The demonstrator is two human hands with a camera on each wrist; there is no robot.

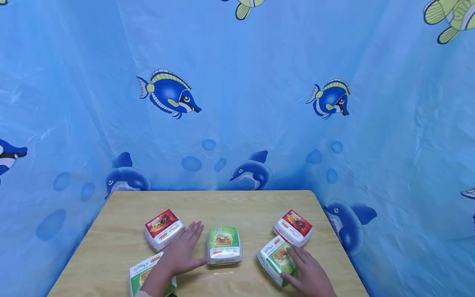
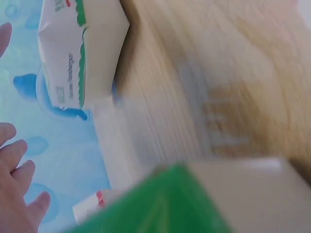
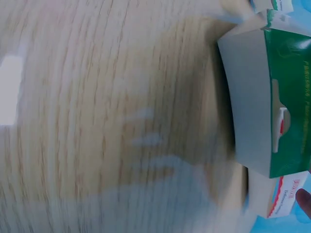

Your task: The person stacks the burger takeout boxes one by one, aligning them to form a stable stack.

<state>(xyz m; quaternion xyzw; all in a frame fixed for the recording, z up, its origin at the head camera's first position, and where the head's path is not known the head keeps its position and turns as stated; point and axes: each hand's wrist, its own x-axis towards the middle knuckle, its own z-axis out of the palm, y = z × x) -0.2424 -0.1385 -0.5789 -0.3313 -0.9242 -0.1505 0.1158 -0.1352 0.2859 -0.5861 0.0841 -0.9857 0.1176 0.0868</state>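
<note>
In the head view my left hand (image 1: 185,249) is held over the table with fingers spread, its thumb tip right at the left edge of a green-and-white hamburger box (image 1: 224,245) in the middle. Under that forearm a second green hamburger box (image 1: 142,270) is partly hidden. Just beyond my left fingers sits a red-and-white hamburger box (image 1: 163,227). My right hand (image 1: 311,274), fingers extended, overlaps the right side of another green hamburger box (image 1: 272,258), also seen in the right wrist view. Behind this box, a second red hamburger box (image 1: 293,227) stands close against it.
The boxes stand on a light wooden table (image 1: 252,202) with rounded far corners. A blue curtain (image 1: 237,103) printed with fish and dolphins hangs behind the table and at both sides.
</note>
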